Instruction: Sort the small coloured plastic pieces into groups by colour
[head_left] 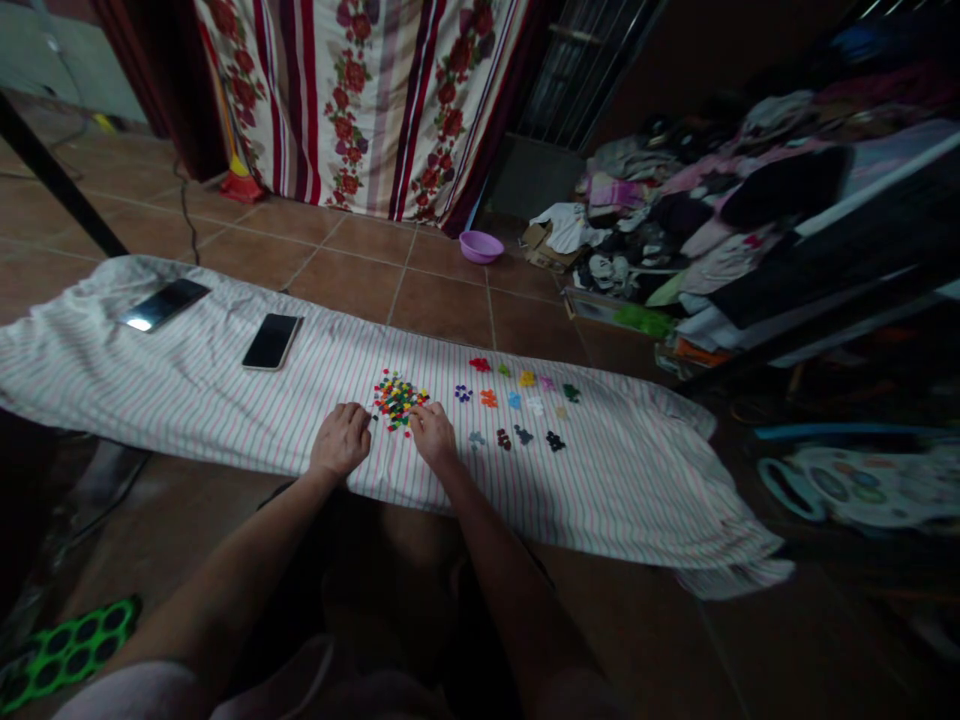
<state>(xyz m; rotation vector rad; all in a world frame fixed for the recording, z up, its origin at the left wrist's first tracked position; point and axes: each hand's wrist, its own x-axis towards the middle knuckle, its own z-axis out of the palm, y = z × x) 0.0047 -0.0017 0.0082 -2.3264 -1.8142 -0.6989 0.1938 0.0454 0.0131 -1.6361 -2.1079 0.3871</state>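
A pile of small mixed-colour pieces (399, 398) lies on a striped cloth (600, 500). My left hand (343, 440) rests at the pile's left edge, its fingers curled together; a small dark piece is by its fingertips. At the right edge my right hand (433, 435) has thumb and finger pinched, and what they hold is too small to name. Right of it sit single-colour groups, among them red pieces (479, 365), orange pieces (489, 399), yellow pieces (527, 378), blue pieces (514, 400), dark green pieces (571, 393) and black pieces (555, 441).
Two phones, one nearer (272, 341) and one farther left (163, 304), lie on the cloth. Beyond it a purple basin (481, 247) stands on the tiled floor before a floral curtain (390, 110). Heaped clothes (675, 210) fill the right side.
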